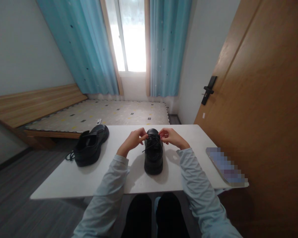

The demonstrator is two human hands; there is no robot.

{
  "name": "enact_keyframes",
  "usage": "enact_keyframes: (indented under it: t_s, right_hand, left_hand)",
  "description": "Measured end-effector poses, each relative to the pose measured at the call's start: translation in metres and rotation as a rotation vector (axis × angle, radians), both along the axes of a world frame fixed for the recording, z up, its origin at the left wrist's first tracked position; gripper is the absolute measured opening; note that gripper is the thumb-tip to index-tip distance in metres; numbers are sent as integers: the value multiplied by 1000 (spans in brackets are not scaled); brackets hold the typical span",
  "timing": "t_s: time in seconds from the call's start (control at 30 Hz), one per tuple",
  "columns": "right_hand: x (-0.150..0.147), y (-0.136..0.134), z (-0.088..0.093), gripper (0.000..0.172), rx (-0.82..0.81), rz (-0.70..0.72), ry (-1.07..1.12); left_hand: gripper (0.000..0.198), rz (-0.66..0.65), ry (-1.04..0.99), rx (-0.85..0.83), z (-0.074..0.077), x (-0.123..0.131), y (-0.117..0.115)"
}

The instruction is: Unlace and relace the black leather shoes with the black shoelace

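Observation:
A black lace-up shoe (pixel 153 162) stands upright on the white table in front of me, its heel toward me and its toe pointing away. Dark laces (pixel 152 141) lie across its upper, with a loose end sticking out to the left. At the left side of the lacing, my left hand (pixel 136 137) has thumb and fingers pinched together. My right hand (pixel 171 136) is pinched at the right side of the lacing, fingers curled. The laces run up to both hands, though the strands between the fingertips are too small to see clearly.
A second black shoe (pixel 90 145) sits on the table's left part, its laces (pixel 70 156) hanging past the edge. A blurred flat item (pixel 227 168) lies at the right edge of the white table (pixel 129 186). Beyond are a bed (pixel 119 112) and a wooden door (pixel 258 99).

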State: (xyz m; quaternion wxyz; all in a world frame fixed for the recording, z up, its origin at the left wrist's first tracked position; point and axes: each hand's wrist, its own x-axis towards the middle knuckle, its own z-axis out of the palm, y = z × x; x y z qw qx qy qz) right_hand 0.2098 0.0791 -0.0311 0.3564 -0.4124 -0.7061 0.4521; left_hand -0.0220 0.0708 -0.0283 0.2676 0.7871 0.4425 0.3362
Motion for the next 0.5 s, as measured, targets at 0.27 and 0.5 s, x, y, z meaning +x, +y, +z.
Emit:
enact_keyframes:
  t_s: [0.27, 0.5]
  right_hand:
    - [-17, 4, 0, 38, 42, -176, -77]
    - [-31, 5, -6, 31, -15, -187, -16]
  left_hand:
    - [20, 93, 191, 142, 6, 14, 3]
    - [17, 155, 203, 117, 8, 22, 1]
